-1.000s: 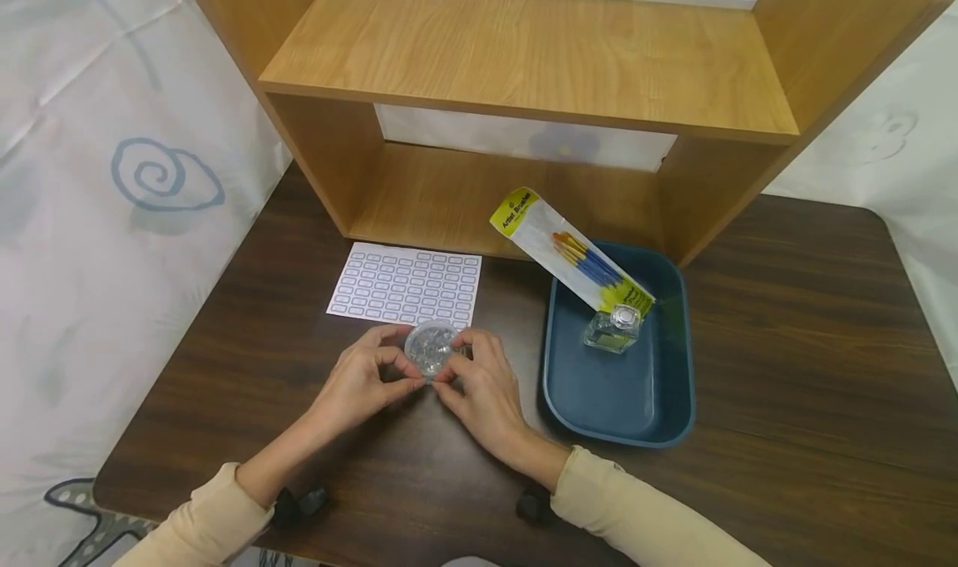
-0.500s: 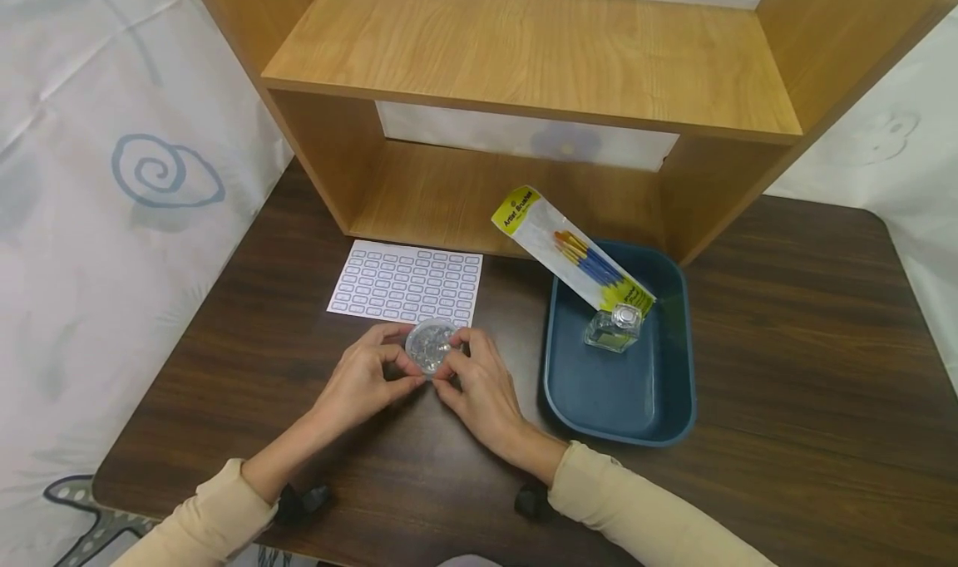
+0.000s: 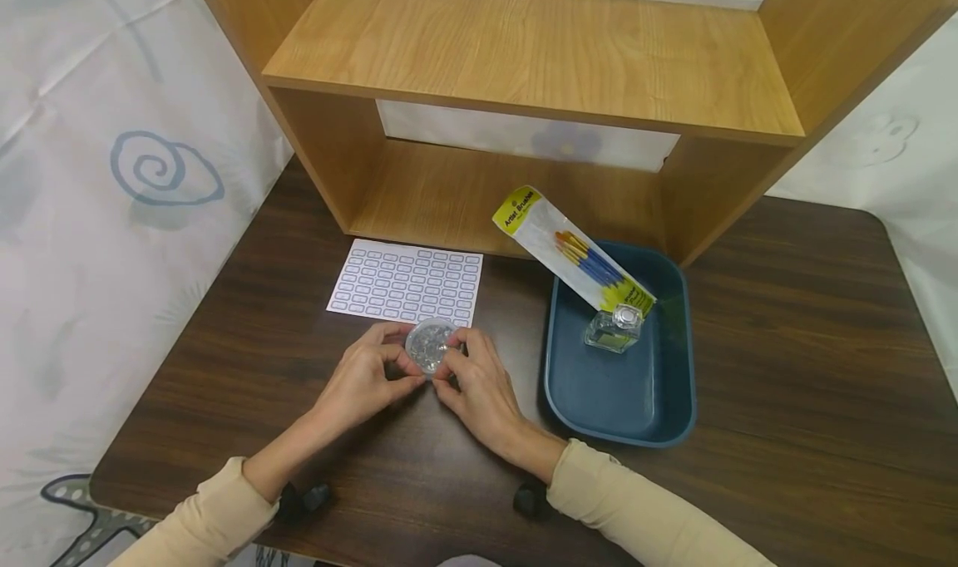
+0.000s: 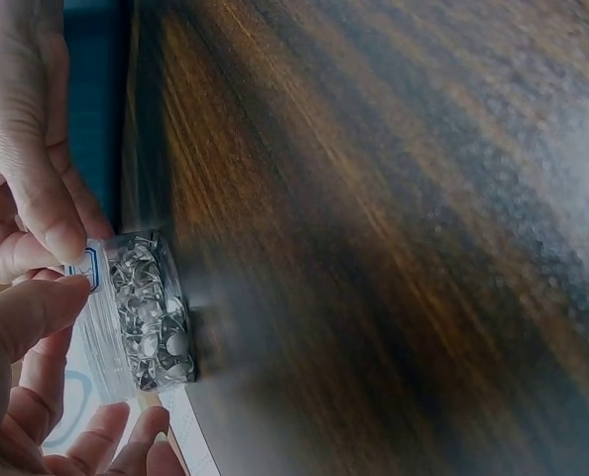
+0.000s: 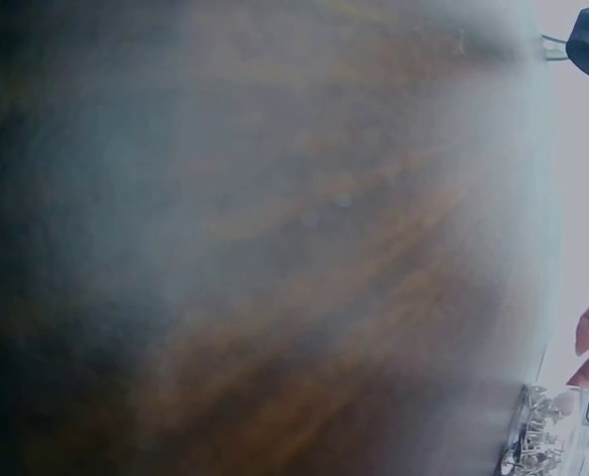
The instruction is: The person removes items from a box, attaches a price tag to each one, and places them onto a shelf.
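And here your left hand and right hand curl in from either side on the jar of tacks, fingers bent round it, thumbs and forefingers nearly meeting at the small label on its near side! Just beyond the jar lies your sticker sheet, while off to the right the tray holds a bottle and props the brush pack, its top reaching towards the shelf.

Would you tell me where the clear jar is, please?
In the head view, the clear jar is between the left hand and right hand, in front of the label sheet, left of the blue tray.
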Demonstrator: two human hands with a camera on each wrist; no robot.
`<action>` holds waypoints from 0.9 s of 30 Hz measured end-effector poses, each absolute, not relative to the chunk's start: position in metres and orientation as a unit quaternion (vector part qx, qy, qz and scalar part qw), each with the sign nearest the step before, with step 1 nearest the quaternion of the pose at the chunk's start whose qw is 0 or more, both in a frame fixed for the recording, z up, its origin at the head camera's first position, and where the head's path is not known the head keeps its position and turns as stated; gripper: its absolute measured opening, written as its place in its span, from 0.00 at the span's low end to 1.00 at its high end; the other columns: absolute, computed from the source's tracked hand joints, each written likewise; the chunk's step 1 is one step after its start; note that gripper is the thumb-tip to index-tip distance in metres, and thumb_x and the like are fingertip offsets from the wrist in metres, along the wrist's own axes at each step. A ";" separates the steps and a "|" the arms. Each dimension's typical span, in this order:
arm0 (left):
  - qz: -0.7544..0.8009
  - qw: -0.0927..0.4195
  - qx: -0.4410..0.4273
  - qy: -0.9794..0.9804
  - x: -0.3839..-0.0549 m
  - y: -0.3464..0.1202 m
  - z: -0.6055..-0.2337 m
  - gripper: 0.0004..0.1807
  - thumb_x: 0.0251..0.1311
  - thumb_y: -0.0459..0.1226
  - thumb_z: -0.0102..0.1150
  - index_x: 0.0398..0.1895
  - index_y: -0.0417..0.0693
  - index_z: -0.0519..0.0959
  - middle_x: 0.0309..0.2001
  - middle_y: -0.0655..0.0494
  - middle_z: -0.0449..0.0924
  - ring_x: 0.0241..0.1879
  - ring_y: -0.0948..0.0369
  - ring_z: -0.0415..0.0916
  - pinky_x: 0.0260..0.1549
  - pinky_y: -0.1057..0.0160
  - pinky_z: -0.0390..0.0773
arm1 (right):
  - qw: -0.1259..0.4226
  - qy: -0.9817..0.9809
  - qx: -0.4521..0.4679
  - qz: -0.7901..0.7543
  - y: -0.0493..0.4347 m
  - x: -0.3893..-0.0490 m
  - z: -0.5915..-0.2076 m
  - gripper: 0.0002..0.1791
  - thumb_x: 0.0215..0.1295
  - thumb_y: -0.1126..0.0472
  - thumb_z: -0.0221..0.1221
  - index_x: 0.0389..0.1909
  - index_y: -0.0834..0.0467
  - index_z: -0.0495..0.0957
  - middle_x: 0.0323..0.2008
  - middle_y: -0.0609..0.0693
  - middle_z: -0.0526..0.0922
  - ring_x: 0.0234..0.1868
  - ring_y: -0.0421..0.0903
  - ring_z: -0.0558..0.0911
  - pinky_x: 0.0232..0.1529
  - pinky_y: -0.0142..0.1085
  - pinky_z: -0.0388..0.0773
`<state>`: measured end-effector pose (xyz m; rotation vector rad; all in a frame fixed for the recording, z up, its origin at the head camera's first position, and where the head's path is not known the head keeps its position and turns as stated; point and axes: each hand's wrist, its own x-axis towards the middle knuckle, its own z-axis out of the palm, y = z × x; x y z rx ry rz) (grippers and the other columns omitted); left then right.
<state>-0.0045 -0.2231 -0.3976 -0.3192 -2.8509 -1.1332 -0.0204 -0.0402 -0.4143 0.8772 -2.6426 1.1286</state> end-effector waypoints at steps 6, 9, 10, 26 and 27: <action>-0.366 0.029 -0.101 -0.925 -0.005 -0.222 -0.397 0.10 0.38 0.32 0.75 0.16 0.51 0.80 0.53 0.45 0.75 0.53 0.49 0.73 0.49 0.49 0.74 | 0.075 -0.877 0.296 0.370 -0.041 -0.021 -0.415 0.11 0.45 0.68 0.69 0.22 0.54 0.76 0.44 0.51 0.71 0.48 0.47 0.71 0.37 0.37 0.76; -0.366 0.027 -0.097 -0.925 -0.005 -0.222 -0.397 0.10 0.38 0.32 0.75 0.16 0.51 0.80 0.53 0.46 0.75 0.53 0.49 0.73 0.49 0.49 0.74 | 0.076 -0.877 0.296 0.372 -0.041 -0.021 -0.415 0.11 0.45 0.69 0.69 0.22 0.54 0.75 0.43 0.50 0.71 0.48 0.47 0.71 0.37 0.37 0.76; -0.366 0.026 -0.096 -0.925 -0.005 -0.222 -0.397 0.10 0.38 0.32 0.75 0.16 0.52 0.80 0.53 0.46 0.75 0.53 0.49 0.73 0.49 0.49 0.74 | 0.076 -0.876 0.297 0.372 -0.041 -0.021 -0.415 0.11 0.45 0.69 0.69 0.22 0.54 0.75 0.43 0.50 0.71 0.48 0.47 0.71 0.38 0.38 0.76; -0.367 0.025 -0.093 -0.925 -0.006 -0.220 -0.397 0.10 0.38 0.31 0.75 0.17 0.51 0.80 0.52 0.44 0.74 0.52 0.48 0.72 0.48 0.48 0.74 | 0.079 -0.873 0.305 0.372 -0.041 -0.024 -0.416 0.13 0.42 0.70 0.69 0.21 0.54 0.74 0.42 0.51 0.72 0.48 0.50 0.71 0.46 0.40 0.75; -0.368 0.025 -0.092 -0.925 -0.006 -0.220 -0.397 0.10 0.38 0.31 0.75 0.17 0.51 0.80 0.52 0.44 0.74 0.52 0.48 0.72 0.47 0.48 0.74 | 0.082 -0.872 0.306 0.372 -0.041 -0.025 -0.416 0.13 0.42 0.70 0.69 0.20 0.54 0.74 0.41 0.51 0.71 0.48 0.50 0.71 0.46 0.40 0.74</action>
